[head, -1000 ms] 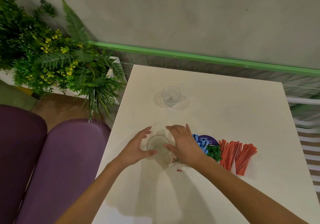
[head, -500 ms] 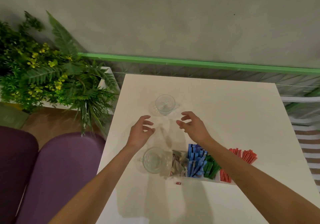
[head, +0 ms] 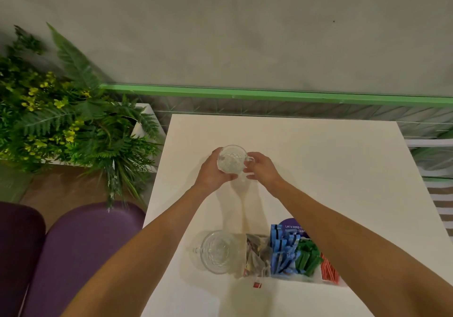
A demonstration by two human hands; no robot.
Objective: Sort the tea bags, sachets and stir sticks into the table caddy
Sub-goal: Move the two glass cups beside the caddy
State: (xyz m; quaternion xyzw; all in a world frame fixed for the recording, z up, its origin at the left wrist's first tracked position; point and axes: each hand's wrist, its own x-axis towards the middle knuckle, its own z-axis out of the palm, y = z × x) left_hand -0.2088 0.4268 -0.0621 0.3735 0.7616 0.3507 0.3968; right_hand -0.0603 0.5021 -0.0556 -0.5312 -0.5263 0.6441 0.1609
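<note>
Now that both hands have left the near mug at lower centre and gone up to the far mug mid-frame, the left hand has its fingers curled round the glass and the right hand curls its fingers at the handle. Tea bags, sachets and stir sticks already sit in the caddy at bottom right, so I'd guess the sorting's pretty much done and this is just tidying up the glasses.

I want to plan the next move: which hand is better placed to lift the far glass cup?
Left. The left hand has its fingers wrapped round the far cup; the right hand is only at the handle, its hold unclear.
</note>
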